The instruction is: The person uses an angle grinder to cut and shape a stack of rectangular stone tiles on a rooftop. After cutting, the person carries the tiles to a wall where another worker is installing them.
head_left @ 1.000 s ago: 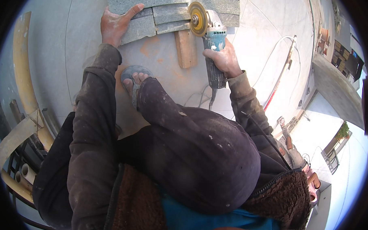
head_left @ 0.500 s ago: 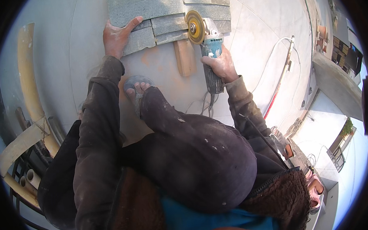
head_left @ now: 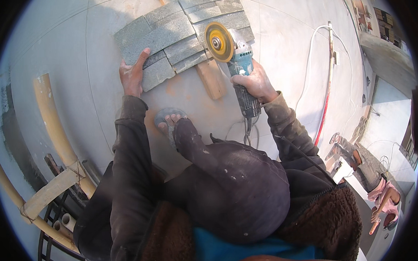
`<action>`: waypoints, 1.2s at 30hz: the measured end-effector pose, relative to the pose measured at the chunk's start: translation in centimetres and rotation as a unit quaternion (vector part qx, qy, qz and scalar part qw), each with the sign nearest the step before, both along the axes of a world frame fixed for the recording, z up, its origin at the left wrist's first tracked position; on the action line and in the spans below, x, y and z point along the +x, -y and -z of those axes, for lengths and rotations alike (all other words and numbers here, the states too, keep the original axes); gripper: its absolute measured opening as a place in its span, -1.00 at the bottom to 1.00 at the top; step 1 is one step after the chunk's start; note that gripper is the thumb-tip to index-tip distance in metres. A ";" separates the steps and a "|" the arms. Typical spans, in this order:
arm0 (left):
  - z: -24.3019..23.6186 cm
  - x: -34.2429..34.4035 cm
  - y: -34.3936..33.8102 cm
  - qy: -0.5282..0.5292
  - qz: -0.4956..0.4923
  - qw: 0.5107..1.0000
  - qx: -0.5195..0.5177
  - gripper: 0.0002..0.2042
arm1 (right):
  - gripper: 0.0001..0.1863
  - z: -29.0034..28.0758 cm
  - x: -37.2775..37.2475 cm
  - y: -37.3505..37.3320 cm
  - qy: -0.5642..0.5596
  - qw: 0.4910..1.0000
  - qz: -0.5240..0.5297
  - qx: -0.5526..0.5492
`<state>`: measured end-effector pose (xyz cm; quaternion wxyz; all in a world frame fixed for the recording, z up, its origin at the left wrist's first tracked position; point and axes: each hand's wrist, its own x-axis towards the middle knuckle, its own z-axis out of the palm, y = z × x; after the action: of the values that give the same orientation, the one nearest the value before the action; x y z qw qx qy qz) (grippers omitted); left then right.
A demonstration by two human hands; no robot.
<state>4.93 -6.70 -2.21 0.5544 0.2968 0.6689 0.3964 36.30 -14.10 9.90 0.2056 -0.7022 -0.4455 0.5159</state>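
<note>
While the left hand (head_left: 132,79) clasps the left edge of the stone panel (head_left: 180,35) over the wooden block (head_left: 211,80), the right hand (head_left: 257,83), wrapped round the grinder (head_left: 242,65), should guide the disc (head_left: 218,42) clear of the left.

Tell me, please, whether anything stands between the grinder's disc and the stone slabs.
Nothing visible does: the disc of the grinder in the right hand overlaps the slabs in this view, though I cannot tell whether they touch. The left hand is away at their left side.
</note>
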 end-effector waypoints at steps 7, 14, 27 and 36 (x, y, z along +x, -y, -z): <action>1.5 -0.9 -0.5 -0.022 -0.003 0.998 -0.053 0.01 | -0.34 1.6 0.1 0.4 0.001 0.999 0.028 0.038; -1.6 -1.4 0.0 0.055 -0.012 0.997 -0.045 -0.11 | -0.46 -0.1 -1.0 -3.7 0.006 0.996 -0.052 0.077; -1.3 -2.5 0.1 0.116 -0.025 0.992 -0.037 -0.27 | -0.56 -1.7 0.1 -2.7 -0.106 0.985 0.135 -0.017; -1.0 -1.9 0.4 -0.104 -0.056 0.993 0.018 -0.25 | -0.68 -1.4 1.9 2.6 -0.263 0.915 0.305 -0.002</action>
<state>2.99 -7.11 -1.25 0.4536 0.3082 0.7311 0.4058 38.22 -16.67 11.33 0.4615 -0.6435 -0.1387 0.5948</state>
